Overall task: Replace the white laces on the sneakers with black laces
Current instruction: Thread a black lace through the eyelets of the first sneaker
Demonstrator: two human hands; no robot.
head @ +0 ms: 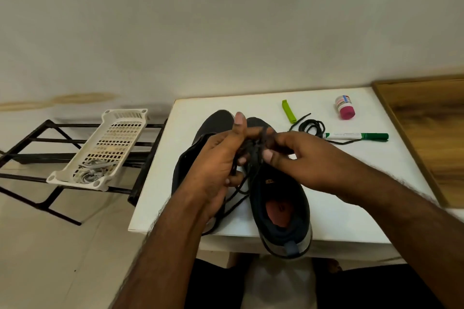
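Two dark sneakers stand side by side on a white table (339, 195). The right sneaker (280, 211) points away from me, its heel over the front edge. Most of the left sneaker (213, 120) is hidden behind my left hand (218, 165). That hand's fingers curl round a black lace (238, 190) that trails down between the shoes. My right hand (296, 155) pinches the same lace above the right sneaker's eyelets. A second black lace (311, 126) lies coiled on the table behind my right hand. White laces (91, 170) lie in a white basket to the left.
A white perforated basket (105, 148) sits on a black metal rack (37, 155) left of the table. On the table's far side lie a green clip (288, 111), a green marker (356, 136) and a small pink-capped bottle (346, 107). A wooden surface (426, 133) adjoins on the right.
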